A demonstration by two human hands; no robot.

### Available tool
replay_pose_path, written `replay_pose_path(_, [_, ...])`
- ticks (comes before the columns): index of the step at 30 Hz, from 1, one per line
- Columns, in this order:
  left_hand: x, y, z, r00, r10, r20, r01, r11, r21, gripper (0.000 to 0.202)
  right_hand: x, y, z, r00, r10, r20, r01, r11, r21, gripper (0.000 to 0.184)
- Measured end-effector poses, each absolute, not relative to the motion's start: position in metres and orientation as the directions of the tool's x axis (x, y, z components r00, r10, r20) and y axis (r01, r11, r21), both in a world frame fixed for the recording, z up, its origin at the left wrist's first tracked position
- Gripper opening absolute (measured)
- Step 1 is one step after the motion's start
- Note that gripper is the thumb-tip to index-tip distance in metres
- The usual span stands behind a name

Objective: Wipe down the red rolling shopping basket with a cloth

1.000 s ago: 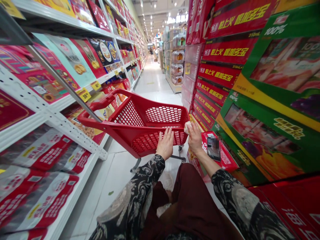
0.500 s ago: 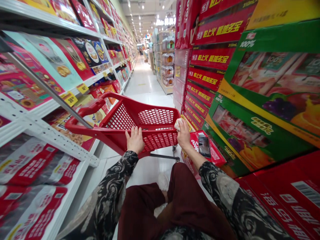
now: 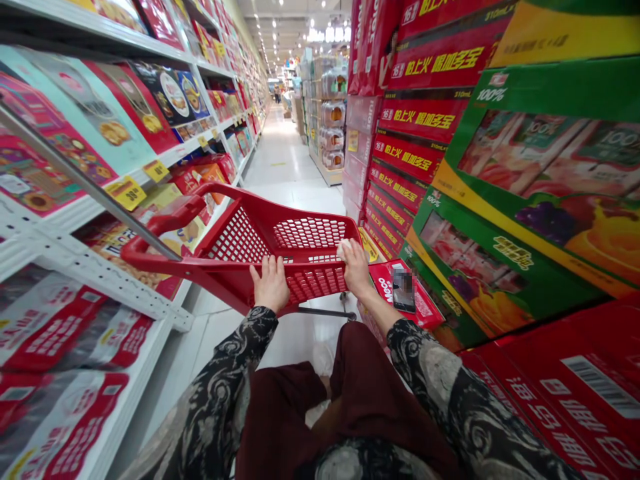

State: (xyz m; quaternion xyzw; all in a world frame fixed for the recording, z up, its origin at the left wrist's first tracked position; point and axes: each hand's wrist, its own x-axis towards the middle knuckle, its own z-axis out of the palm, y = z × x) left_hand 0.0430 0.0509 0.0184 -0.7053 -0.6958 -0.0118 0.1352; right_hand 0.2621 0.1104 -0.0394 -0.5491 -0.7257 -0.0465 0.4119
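Observation:
A red shopping cart with a perforated plastic basket stands in front of my knees; the part of the basket that shows holds nothing. My left hand grips the near rim, fingers hooked over the edge and thumb to the side. At the rim's right corner, my right hand is closed around a crumpled white cloth, pressing it to the plastic. Most of the cloth is hidden under the fingers. Beside my right forearm, a phone lies on a red carton.
Shelves of boxed snacks run along the left, close to the cart's handle. Stacked red drink cartons and green juice boxes rise on the right. The tiled aisle stretches ahead past a display rack.
My right hand has slid a little left along the rim with the cloth. My left hand stays on the rim. The view has shifted slightly.

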Motion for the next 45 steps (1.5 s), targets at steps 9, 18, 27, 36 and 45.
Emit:
replay_pose_path(9, [0.051,0.042,0.017,0.005,0.976,0.217,0.987,0.030,-0.155,0.067,0.250,0.102,-0.042,0.016,0.811,0.584,0.849,0.297,-0.436,0.058])
replay_pose_path(18, [0.045,0.037,0.024,0.001,0.986,0.167,0.986,0.027,-0.164,0.063,0.256,0.074,-0.032,-0.148,0.873,0.465,0.894,0.319,-0.313,0.058])
replay_pose_path(27, [0.059,0.034,0.022,0.014,0.984,0.178,0.987,0.014,-0.159,0.062,0.268,0.091,-0.045,0.010,0.886,0.463,0.887,0.206,-0.413,0.052])
replay_pose_path(36, [0.066,0.033,0.024,0.063,0.981,0.186,0.979,-0.025,-0.200,0.060,0.256,0.087,-0.036,0.069,0.890,0.450,0.889,0.150,-0.433,0.051])
replay_pose_path(45, [0.059,0.034,0.029,0.162,0.960,0.230,0.972,-0.115,-0.204,0.055,0.263,0.078,-0.037,-0.128,0.863,0.488,0.876,0.330,-0.353,0.051])
